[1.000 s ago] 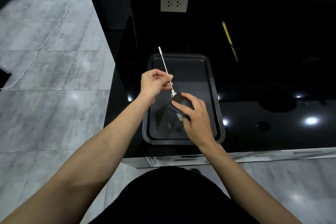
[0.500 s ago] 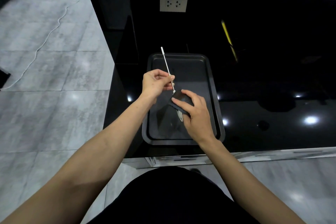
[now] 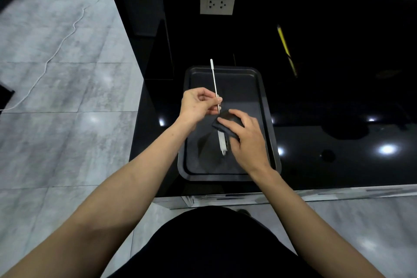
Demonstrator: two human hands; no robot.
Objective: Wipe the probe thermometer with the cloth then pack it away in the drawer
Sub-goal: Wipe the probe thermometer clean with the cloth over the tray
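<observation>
Left hand pinches the thin white probe sheath between thumb and curled fingers, its far end pointing away past the tray's far rim; the metal tip of the probe thermometer shows just below the fingers. Right hand grips a dark cloth wrapped round the thermometer, the white handle sticking out below toward the person. Both held over a dark baking tray on a glossy black counter; white wall socket behind, yellow reflection streak on the backsplash, grey tiled floor left.

Kitchen: glossy black counter, baking tray
</observation>
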